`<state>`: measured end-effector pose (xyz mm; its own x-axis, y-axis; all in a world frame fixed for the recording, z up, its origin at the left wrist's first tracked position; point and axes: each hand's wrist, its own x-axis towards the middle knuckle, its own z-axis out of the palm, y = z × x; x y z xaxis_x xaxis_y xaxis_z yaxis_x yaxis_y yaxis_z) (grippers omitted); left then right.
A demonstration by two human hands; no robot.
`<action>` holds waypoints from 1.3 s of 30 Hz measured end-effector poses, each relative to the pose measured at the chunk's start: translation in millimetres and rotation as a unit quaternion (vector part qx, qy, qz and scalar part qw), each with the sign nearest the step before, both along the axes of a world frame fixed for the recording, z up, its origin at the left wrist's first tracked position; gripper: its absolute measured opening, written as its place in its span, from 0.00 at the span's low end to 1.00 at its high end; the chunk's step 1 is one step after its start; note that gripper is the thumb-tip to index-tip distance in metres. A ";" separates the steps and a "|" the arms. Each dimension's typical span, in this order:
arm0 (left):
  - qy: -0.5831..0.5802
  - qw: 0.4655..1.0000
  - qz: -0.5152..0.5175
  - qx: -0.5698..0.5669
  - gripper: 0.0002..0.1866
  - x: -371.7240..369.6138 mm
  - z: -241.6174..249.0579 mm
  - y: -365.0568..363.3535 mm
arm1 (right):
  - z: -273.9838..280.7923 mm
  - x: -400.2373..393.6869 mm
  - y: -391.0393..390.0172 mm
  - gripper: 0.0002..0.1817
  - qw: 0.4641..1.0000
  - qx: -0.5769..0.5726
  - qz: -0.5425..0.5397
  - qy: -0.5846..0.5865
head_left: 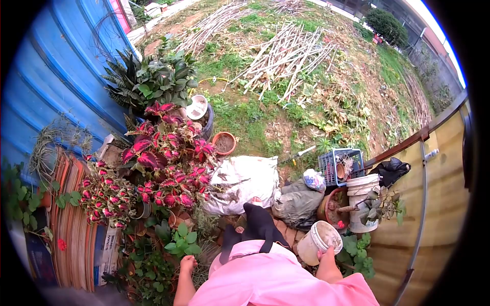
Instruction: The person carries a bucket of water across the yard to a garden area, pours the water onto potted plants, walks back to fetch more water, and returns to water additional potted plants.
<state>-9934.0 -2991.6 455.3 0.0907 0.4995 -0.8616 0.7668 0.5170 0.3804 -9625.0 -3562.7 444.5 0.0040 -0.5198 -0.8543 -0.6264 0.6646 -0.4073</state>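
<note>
My right hand (327,255) grips the near rim of a dirty white plastic bucket (309,248), which tilts beside my right leg and has whitish residue inside. My left hand (188,263) hangs at my other side with its fingers curled in, and nothing shows in it. Close to that hand is a leafy green plant (182,240). Ahead of my feet lies a white woven sack (245,181) with dirt on it. A grey-green bundle (298,206) rests to the right of the sack.
Red-leaved potted plants (166,148) crowd the left, by a blue metal wall (61,76). A blue crate (332,168), stacked white buckets (362,196) and a clay pot (329,206) stand right, near a yellowish panel (403,229). Dry sticks (288,58) lie on the grass beyond.
</note>
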 end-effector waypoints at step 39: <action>0.045 0.960 -0.265 -0.074 0.11 572.5 -86.3 133.9 | -9.0 559.8 179.6 0.22 0.987 0.051 0.139 -0.058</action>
<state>-9361.5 -2857.7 369.1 0.2196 0.2758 -0.9358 0.9636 0.0889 0.2523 -9065.2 -3383.0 435.5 0.2356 -0.3961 -0.8875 -0.7436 0.5144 -0.4270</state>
